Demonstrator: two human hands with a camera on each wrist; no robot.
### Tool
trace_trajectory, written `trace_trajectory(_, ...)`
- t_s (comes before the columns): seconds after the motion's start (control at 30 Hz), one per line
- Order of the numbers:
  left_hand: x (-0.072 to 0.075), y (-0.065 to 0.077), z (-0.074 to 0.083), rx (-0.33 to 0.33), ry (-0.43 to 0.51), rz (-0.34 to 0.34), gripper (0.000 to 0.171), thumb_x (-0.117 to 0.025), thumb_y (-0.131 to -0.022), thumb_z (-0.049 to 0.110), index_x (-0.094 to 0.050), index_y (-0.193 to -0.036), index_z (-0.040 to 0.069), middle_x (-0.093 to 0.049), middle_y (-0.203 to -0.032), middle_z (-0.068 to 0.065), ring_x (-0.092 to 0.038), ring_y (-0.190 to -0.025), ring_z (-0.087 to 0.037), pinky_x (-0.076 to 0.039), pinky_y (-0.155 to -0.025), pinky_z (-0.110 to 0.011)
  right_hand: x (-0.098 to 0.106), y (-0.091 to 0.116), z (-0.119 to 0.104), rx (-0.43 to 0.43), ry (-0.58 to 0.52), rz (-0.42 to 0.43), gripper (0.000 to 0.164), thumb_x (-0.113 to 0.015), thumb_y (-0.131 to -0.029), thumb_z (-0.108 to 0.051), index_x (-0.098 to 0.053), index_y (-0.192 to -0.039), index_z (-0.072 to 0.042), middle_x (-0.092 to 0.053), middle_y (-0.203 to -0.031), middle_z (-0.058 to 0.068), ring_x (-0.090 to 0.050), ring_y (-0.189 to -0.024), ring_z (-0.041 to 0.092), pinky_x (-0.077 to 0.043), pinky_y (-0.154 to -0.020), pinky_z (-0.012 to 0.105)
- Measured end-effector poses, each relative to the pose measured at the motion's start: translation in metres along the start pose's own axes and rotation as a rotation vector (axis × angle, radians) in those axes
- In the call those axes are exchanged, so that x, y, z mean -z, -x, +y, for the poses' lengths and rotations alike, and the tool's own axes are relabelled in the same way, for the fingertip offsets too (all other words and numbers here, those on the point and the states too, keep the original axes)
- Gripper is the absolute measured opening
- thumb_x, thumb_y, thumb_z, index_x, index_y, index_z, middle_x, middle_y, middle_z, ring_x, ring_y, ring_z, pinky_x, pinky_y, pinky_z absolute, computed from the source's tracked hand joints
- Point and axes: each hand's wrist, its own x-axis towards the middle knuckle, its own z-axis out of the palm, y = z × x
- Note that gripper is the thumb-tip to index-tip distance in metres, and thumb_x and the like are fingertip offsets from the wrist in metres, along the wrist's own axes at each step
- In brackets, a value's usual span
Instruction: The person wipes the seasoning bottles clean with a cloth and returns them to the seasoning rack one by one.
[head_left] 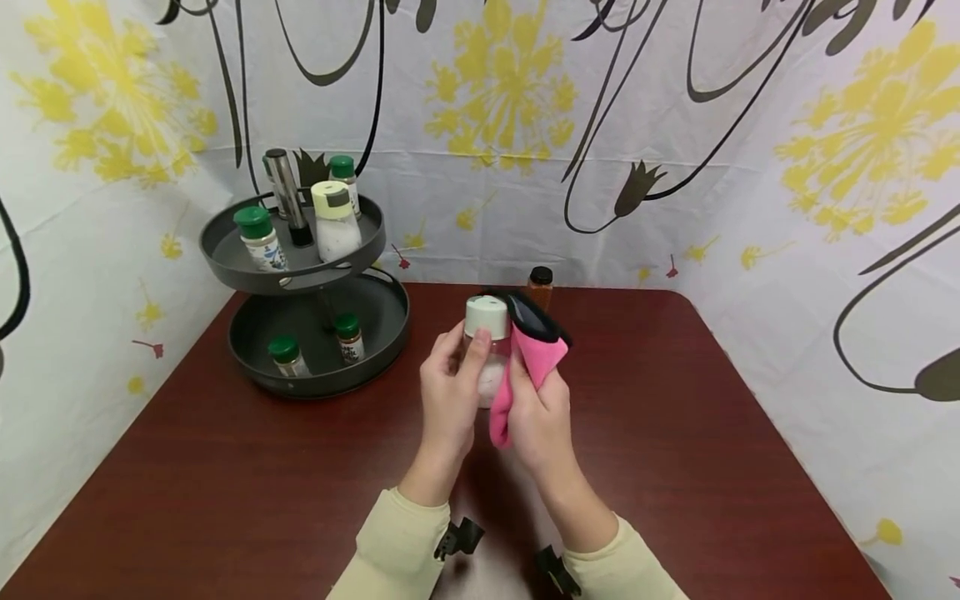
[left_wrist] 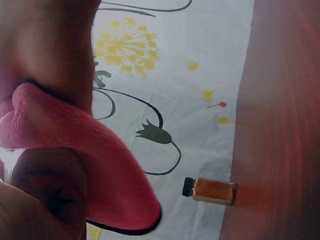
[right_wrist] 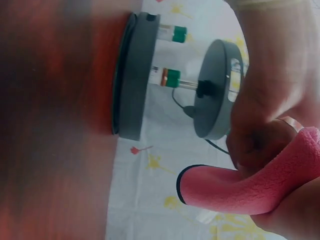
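In the head view my left hand [head_left: 444,400] grips a clear jar [head_left: 491,379] with a white lid and white contents, held upright above the table. My right hand [head_left: 542,425] holds a pink cloth [head_left: 542,357] with a black edge and a black underside, pressed along the jar's right side. The left wrist view has the fuzzy cloth [left_wrist: 117,165] folded close by, with its tip hanging free. From the right wrist, the cloth [right_wrist: 220,190] passes between the hands, and most of the jar is hidden.
A dark two-tier round stand [head_left: 322,385] is at the table's back left. Green-capped shakers [head_left: 258,240], a silver grinder [head_left: 285,192] and a yellow-lidded jar [head_left: 335,225] are on it. Behind my hands stands an orange-brown bottle [head_left: 539,289] with a black cap. Patterned fabric surrounds the table [head_left: 675,433].
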Motion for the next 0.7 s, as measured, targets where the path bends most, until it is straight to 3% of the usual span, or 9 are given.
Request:
trace_trajectory(0.33,0.002,-0.004,0.005,0.0,0.014,0.027,0.039,-0.069,-0.105,0.024,-0.069,-0.142,0.013,-0.065,-0.122,-0.012,-0.06,-0.111,-0.02,-0.054,-0.093,-0.035,0.005,0.006,0.007,-0.118,0.085,0.01,0.033,-0.051,-0.112,-0.028,-0.057,-0.097,0.0,-0.054,-0.053,0.004,-0.056,-0.044,0.017,-0.049,-0.047,0.031)
trace_trajectory(0.5,0.004,-0.007,0.005,-0.002,0.027,0.031,0.038,-0.07,-0.104,0.023,-0.07,-0.141,0.011,-0.065,-0.118,-0.009,-0.06,-0.108,-0.02,-0.051,-0.094,-0.036,0.017,-0.009,-0.003,-0.196,0.131,0.016,0.031,-0.055,-0.11,-0.024,-0.067,-0.115,0.004,-0.062,-0.068,-0.001,-0.062,-0.062,0.01,-0.051,-0.061,0.026)
trace_trajectory(0.57,0.004,-0.006,0.004,0.011,0.012,0.019,0.038,-0.07,-0.104,0.024,-0.07,-0.14,0.013,-0.065,-0.118,-0.008,-0.059,-0.107,-0.019,-0.051,-0.092,-0.036,0.023,-0.015,-0.009,-0.181,0.125,0.011,0.031,-0.052,-0.111,-0.024,-0.066,-0.114,0.004,-0.061,-0.066,-0.001,-0.061,-0.057,0.011,-0.05,-0.056,0.027)
trace_trajectory(0.7,0.003,-0.002,0.0,0.025,-0.03,-0.03,0.039,-0.072,-0.103,0.025,-0.07,-0.14,0.014,-0.064,-0.117,-0.007,-0.059,-0.106,-0.019,-0.052,-0.089,-0.034,0.027,-0.023,-0.021,-0.058,0.064,0.036,0.032,-0.047,-0.113,-0.026,-0.059,-0.105,0.002,-0.052,-0.05,0.0,-0.053,-0.04,0.016,-0.044,-0.046,0.029)
